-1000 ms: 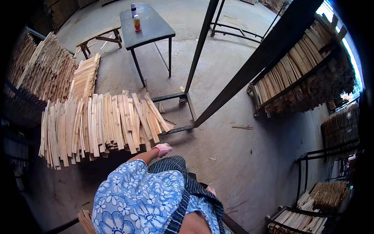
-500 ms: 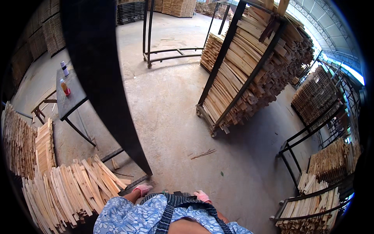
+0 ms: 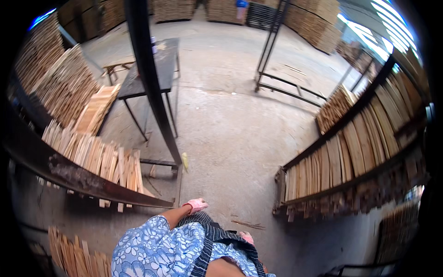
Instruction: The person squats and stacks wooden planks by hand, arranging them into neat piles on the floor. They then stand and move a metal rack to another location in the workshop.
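Note:
My left hand point(image 3: 195, 204), in a pink and white glove, hangs in front of my waist with its fingers loosely apart and nothing visible in it. Beside it stands the lower end of a dark metal rack post point(image 3: 161, 106). My right hand point(image 3: 247, 237), gloved in pink too, is mostly hidden by my striped apron point(image 3: 217, 233), so its fingers do not show clearly. Thin wooden boards point(image 3: 104, 157) stand packed on the rack to my left. A pale yellow scrap point(image 3: 185, 162) is next to the foot of the post.
A tall rack of stacked boards point(image 3: 344, 157) rises on the right. A dark table point(image 3: 161, 64) stands beyond the post, with a low wooden bench point(image 3: 115, 69) behind. An open metal frame point(image 3: 290, 90) stands farther off. Thin wood strips point(image 3: 248, 225) lie on the floor.
My view has swung left, so the racks and table appear farther right. My left hand has come up and forward past the rack post. The right hand is now more covered by the apron.

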Available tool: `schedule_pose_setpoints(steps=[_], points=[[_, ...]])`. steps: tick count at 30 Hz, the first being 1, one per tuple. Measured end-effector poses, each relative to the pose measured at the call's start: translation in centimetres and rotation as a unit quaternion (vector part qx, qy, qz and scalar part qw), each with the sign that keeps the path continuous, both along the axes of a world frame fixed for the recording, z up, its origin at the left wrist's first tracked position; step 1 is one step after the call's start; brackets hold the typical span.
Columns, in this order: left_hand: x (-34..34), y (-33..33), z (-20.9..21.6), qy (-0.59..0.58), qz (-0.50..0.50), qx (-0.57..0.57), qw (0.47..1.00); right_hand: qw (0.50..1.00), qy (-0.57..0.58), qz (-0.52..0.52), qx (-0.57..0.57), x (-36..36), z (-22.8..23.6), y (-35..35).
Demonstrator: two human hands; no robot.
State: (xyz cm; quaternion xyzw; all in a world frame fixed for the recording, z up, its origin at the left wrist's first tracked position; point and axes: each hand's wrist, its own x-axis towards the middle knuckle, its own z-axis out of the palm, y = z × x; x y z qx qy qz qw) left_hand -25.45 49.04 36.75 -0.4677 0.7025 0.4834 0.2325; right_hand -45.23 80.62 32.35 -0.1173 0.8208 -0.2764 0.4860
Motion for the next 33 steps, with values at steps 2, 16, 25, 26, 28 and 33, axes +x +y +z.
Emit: schedule_pose_setpoints(steps=[2, 16, 25, 26, 28, 33], points=[[0.2, -0.8, 1.2, 0.025, 0.118, -0.037, 0.992, 0.999, -0.049, -0.020, 0.005, -3.7, 1.9, -3.6], [-4.1, -12.8, -4.5, 0.043, 0.471, 0.112, 0.874, 0.967, -0.057, 0.237, -0.070, -21.0, -4.1, -37.0], [-11.2, -23.6, -1.6, 0.159, 0.629, 0.085, 0.756, 0.880, -0.043, 0.473, -0.015, -23.5, 2.4, -57.3], [-13.4, -25.9, -0.9, 0.176, 0.625, 0.097, 0.754, 0.897, -0.040, 0.440, -0.018, -26.8, 1.4, -60.1], [-10.5, -29.2, -3.8, 0.149, 0.580, -0.054, 0.799, 0.908, -0.188, 0.374, -0.035, -27.1, 0.3, -68.4], [-12.1, -33.9, -2.6, 0.103, 0.451, -0.211, 0.861, 0.920, -0.260, 0.294, 0.018, -28.9, 2.8, -80.3]])
